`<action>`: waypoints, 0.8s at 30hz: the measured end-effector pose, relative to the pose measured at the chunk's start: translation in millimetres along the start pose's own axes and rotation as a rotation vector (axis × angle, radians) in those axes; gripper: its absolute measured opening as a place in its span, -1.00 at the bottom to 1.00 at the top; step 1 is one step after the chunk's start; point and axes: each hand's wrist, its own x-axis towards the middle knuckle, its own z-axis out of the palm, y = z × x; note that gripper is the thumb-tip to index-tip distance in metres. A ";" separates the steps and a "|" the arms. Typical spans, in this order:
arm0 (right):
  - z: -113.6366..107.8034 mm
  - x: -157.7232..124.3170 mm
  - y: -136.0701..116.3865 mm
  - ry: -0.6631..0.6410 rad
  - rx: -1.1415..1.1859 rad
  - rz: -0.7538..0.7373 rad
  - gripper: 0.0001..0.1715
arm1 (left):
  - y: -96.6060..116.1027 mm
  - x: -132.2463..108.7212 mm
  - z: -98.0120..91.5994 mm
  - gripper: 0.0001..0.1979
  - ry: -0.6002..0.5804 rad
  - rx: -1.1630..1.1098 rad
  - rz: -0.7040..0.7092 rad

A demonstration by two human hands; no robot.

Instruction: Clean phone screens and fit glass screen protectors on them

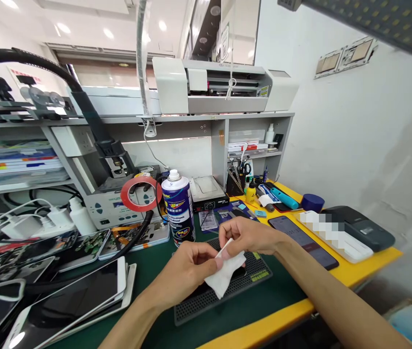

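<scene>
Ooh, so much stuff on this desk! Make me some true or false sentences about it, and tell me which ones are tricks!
1. The left hand and the right hand both hold the white wipe. True.
2. In the picture, the red ring is left of the spray can. True.
3. The can's cap is red. False: it is white.
4. The scissors lie in front of the spray can. False: they stand in the black holder.
5. A small yellow bottle stands near the black holder. True.
</scene>
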 end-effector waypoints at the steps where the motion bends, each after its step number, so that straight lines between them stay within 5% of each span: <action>1: 0.4 0.3 -0.1 0.009 0.010 0.001 -0.61 | -0.7 0.5 -0.5 -0.64 -0.006 -0.018 -0.017; 9: -0.7 9.1 3.2 0.252 0.310 -0.019 -0.50 | 0.2 1.9 -5.2 -0.69 0.147 -0.261 -0.049; 13: 5.3 12.1 5.1 0.088 0.330 0.095 -0.21 | -0.1 2.9 -5.9 -0.57 0.253 -0.293 0.026; 18: 17.8 14.1 8.9 0.214 0.169 -0.070 -0.50 | -1.0 4.2 -6.6 -0.54 0.329 -0.201 0.058; 24: 17.1 14.7 12.1 0.276 0.027 -0.180 -0.55 | 0.4 4.4 -6.2 -0.57 0.351 -0.215 0.064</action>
